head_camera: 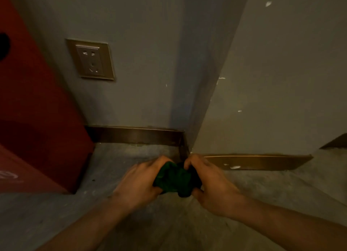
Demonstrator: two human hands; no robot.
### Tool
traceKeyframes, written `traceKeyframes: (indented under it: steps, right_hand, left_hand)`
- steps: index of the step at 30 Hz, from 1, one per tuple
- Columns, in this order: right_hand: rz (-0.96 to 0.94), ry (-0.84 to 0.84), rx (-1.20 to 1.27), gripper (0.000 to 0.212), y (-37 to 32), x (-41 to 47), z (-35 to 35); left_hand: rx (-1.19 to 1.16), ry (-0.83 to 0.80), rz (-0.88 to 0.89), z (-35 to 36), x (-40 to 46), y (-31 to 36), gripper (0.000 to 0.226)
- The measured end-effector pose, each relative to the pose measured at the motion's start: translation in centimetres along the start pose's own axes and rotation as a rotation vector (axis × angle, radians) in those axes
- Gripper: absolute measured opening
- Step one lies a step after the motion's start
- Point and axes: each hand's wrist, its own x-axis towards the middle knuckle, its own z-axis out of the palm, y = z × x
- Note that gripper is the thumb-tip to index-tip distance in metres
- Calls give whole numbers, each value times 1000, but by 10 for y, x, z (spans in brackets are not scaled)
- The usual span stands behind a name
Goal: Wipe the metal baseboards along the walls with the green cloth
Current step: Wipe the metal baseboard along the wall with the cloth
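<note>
A dark green cloth [176, 179] is bunched up between both hands, just above the floor in front of a wall corner. My left hand [142, 181] grips its left side and my right hand [212, 183] grips its right side. A brass-coloured metal baseboard [135, 136] runs along the recessed back wall, and another baseboard strip [259, 162] runs along the nearer wall on the right, with white specks on it. The cloth sits near the corner where the two strips meet; whether it touches the metal cannot be told.
A red cabinet [37, 119] stands against the wall on the left. A metal wall socket [92, 60] sits above the back baseboard. Grey concrete floor [122, 160] spreads in front. A dark baseboard piece [336, 142] shows at the far right.
</note>
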Motion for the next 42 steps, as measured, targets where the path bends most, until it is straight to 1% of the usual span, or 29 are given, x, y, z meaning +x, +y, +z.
traceKeyframes:
  steps: [2, 4, 7, 10, 14, 19, 22, 26, 28, 30, 32, 33, 36, 38, 40, 42]
  right_hand:
    - [27, 11, -41, 62, 5, -6, 0]
    - [28, 11, -160, 65, 11, -15, -5]
    - [-4, -9, -376, 55, 18, -28, -16]
    - [-4, -39, -522, 60, 23, -43, -32]
    - [-9, -88, -599, 66, 26, -60, -54]
    - [-40, -112, -628, 61, 32, -60, -68]
    - [-64, -104, -605, 59, 33, -56, -78]
    - [-80, -71, -584, 54, 49, -62, -95]
    - [-81, -46, -574, 57, 65, -71, -98]
    - [-78, -84, -569, 73, 85, -83, -93]
    - [-92, -127, -566, 95, 103, -91, -87]
    - [-118, -142, -560, 102, 114, -95, -83]
    - [-202, -181, -597, 112, 133, -98, -75]
    - [-186, -198, -588, 112, 144, -99, -65]
    - [-146, -190, -586, 104, 155, -97, -54]
    - [-124, -194, -616, 94, 164, -92, -44]
  left_hand:
    - [89, -27, 17, 0, 0, 4, 57]
    - [166, -77, 42, 0, 4, 13, 56]
    - [244, -141, 69, 1, 14, 31, 45]
    - [258, -154, 87, 4, 27, 49, 32]
    - [337, -176, 160, 10, 43, 66, 34]
    - [457, -228, 228, -1, 65, 79, 46]
    - [522, -272, 243, -10, 77, 87, 47]
    - [495, -258, 174, -3, 92, 104, 48]
    - [478, -254, 142, 13, 95, 116, 50]
    - [449, -237, 93, 38, 95, 125, 51]
    - [412, -200, 1, 63, 92, 131, 51]
    - [393, -181, -48, 78, 91, 134, 51]
    - [302, -112, -142, 106, 86, 136, 46]
    - [273, -55, -164, 123, 87, 136, 40]
    - [253, -7, -184, 134, 92, 133, 36]
    - [224, 21, -215, 144, 94, 125, 37]
